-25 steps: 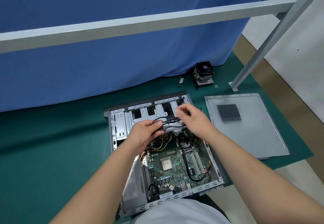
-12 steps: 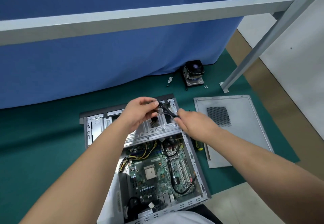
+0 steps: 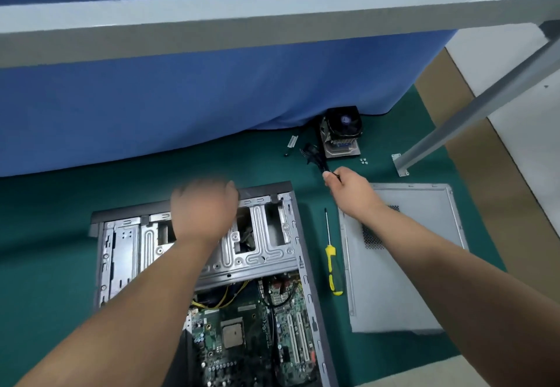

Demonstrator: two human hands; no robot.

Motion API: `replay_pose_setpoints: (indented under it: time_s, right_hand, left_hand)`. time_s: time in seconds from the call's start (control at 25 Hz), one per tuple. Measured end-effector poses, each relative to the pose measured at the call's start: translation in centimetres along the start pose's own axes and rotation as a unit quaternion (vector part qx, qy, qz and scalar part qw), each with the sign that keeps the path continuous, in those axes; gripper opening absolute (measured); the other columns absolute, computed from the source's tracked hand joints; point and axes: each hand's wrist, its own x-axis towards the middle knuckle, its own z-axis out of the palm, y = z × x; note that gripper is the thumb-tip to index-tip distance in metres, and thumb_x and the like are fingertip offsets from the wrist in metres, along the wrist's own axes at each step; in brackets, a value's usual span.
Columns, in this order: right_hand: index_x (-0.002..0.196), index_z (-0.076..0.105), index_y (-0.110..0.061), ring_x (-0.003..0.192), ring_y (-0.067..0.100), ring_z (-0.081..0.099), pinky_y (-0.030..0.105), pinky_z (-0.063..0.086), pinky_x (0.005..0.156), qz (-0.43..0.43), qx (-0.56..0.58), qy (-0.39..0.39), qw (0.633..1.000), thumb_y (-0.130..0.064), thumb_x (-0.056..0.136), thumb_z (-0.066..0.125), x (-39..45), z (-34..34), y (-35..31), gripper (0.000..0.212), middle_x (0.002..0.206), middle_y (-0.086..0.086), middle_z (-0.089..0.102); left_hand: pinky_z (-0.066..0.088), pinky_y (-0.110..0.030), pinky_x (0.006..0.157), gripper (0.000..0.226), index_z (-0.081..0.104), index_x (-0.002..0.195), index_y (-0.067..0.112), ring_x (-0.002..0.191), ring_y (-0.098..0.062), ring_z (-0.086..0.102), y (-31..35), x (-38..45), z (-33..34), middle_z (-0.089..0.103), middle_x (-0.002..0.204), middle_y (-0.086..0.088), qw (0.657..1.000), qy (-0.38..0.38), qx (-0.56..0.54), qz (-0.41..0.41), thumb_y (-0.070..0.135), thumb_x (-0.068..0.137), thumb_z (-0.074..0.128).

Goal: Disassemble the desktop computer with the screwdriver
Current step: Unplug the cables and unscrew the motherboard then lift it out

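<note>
right hand [image 3: 353, 188] upper right, fingers pinched on black cable bundle [image 3: 313, 156]; left hand [image 3: 204, 204] mid-frame over open case [image 3: 263, 244], blurred, finger state unclear

Bright, even light fills the scene with no hard glare. Soft shadows fall beneath the forearms onto the green mat [image 3: 54, 235]. The left hand [image 3: 203, 204] is smeared by motion blur, while the right hand [image 3: 351, 189] is sharper. The grey bar [image 3: 272, 13] at the far side bows from wide-angle distortion.
</note>
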Motion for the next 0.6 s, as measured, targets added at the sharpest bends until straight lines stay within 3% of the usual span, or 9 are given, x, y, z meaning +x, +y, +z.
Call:
replay_pose_setpoints:
  time_s: [0.2,0.36,0.48,0.6]
  right_hand:
    - [0.107,0.052,-0.007,0.089,0.034,0.052,0.034,0.032,0.072,0.040,0.037,0.046,0.997,-0.045,0.108,0.039,8.2,3.2,-1.9,0.039,0.098,0.019,0.056]
    - [0.120,0.048,0.001,0.107,0.045,0.059,0.037,0.034,0.073,0.032,0.046,0.071,0.996,-0.040,0.109,0.040,12.2,5.7,-1.7,0.043,0.116,0.030,0.062]
    - [0.129,0.045,0.003,0.123,0.047,0.054,0.043,0.044,0.091,0.101,-0.012,0.027,0.994,-0.040,0.107,0.046,13.2,7.0,-0.9,0.049,0.133,0.030,0.056]
    - [0.134,0.041,0.001,0.126,0.046,0.053,0.043,0.045,0.097,0.131,-0.023,0.018,0.991,-0.042,0.104,0.053,13.1,7.2,-0.9,0.054,0.138,0.028,0.054]
  left_hand:
    - [0.040,-0.040,0.075,0.044,0.072,0.075,0.020,0.081,-0.031,0.063,-0.3,0.2,1.0,0.072,0.078,-0.001,0.999,0.033,0.026,0.002,0.038,0.097,0.038]
    - [0.039,-0.041,0.074,0.042,0.072,0.075,0.019,0.081,-0.032,0.063,-0.4,0.3,1.5,0.072,0.078,-0.001,0.998,0.059,0.030,0.010,0.036,0.097,0.041]
    - [0.040,-0.041,0.074,0.040,0.071,0.074,0.020,0.081,-0.032,0.063,-0.5,0.2,1.7,0.072,0.077,-0.001,0.997,0.066,0.030,0.009,0.036,0.097,0.042]
    - [0.040,-0.041,0.074,0.040,0.069,0.072,0.019,0.080,-0.032,0.062,-0.4,0.2,1.6,0.070,0.075,-0.001,0.997,0.066,0.031,0.005,0.035,0.097,0.043]
